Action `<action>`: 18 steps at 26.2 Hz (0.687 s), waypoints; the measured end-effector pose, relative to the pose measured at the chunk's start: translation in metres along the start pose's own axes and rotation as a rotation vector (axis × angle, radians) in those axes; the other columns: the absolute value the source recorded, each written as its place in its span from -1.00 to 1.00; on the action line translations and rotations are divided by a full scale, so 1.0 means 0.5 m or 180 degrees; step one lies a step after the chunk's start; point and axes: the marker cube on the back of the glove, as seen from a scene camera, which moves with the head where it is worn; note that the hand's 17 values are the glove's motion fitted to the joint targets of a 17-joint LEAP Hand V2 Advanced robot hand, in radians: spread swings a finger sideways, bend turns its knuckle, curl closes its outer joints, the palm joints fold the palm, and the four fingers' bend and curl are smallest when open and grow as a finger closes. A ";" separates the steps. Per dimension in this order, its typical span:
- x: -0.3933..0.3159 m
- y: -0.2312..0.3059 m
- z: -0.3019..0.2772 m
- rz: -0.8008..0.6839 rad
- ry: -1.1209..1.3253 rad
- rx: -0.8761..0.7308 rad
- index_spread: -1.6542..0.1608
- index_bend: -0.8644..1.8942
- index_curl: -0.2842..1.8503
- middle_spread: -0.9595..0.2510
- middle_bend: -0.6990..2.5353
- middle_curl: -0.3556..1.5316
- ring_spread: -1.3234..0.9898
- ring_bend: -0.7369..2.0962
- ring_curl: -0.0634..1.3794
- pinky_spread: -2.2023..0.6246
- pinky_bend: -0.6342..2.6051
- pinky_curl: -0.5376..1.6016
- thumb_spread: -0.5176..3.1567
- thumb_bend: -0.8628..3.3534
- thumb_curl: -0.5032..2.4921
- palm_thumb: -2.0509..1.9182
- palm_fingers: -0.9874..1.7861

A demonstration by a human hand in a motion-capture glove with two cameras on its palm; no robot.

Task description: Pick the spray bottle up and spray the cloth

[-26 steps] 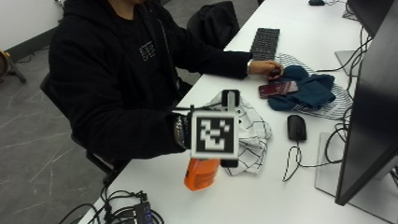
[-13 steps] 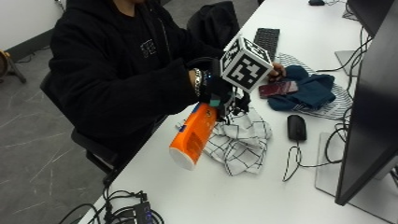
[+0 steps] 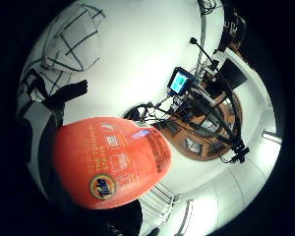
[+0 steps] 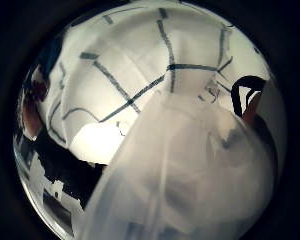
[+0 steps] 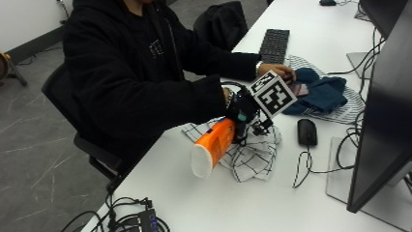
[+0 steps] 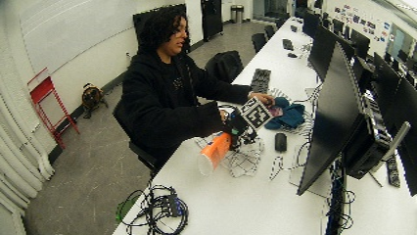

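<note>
The orange plastic spray bottle with a white base [image 5: 212,152] is held tilted above the white table [image 5: 212,203], its base pointing down and toward the table's near edge, its upper end raised over the cloth. It is gripped near the top by the black-gloved right hand [image 5: 243,110], whose fingers are curled round the neck of the bottle; how the trigger is engaged cannot be made out. In the little finger side palm view the bottle's orange labelled body [image 3: 110,162] is seen close against the palm.

Directly under the bottle's upper end, the white cloth with thin dark grid lines [image 5: 254,154] lies crumpled on the table. In the thumb side palm view the same checked cloth [image 4: 135,70] is seen below the palm, with the translucent pale head of the bottle in front of it.

Just beside the cloth, on the side toward the monitor, a black computer mouse [image 5: 307,132] rests on the table with its cable trailing toward the near edge. Beyond the cloth, a dark blue cloth [image 5: 322,92] is bunched on a striped fabric, and the person's bare left hand [image 5: 283,72] rests on it. A black keyboard [image 5: 274,45] lies farther beyond the cloth. A large dark monitor [image 5: 383,111] stands well to the side of the cloth, and a tangle of black cables [image 5: 132,220] lies at the table's near end.
</note>
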 end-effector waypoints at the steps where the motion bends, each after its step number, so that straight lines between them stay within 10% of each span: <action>1: -0.005 -0.006 0.002 -0.0020 -0.0010 -0.0023 0.52 -0.11 -0.22 0.25 -0.16 -0.05 -0.07 -0.02 -0.27 0.33 -0.34 -0.14 -0.41 -0.61 -0.19 0.47 0.71; 7: -0.036 0.024 -0.047 -0.0351 -0.0322 0.0527 0.52 -0.12 -0.22 0.25 -0.17 -0.05 -0.07 -0.02 -0.28 0.34 -0.34 -0.14 -0.41 -0.61 -0.18 0.47 0.71; 18: -0.107 0.206 -0.247 -0.1908 -0.1875 0.3240 0.52 -0.14 -0.22 0.25 -0.16 -0.05 -0.07 -0.01 -0.28 0.34 -0.35 -0.14 -0.40 -0.60 -0.18 0.47 0.71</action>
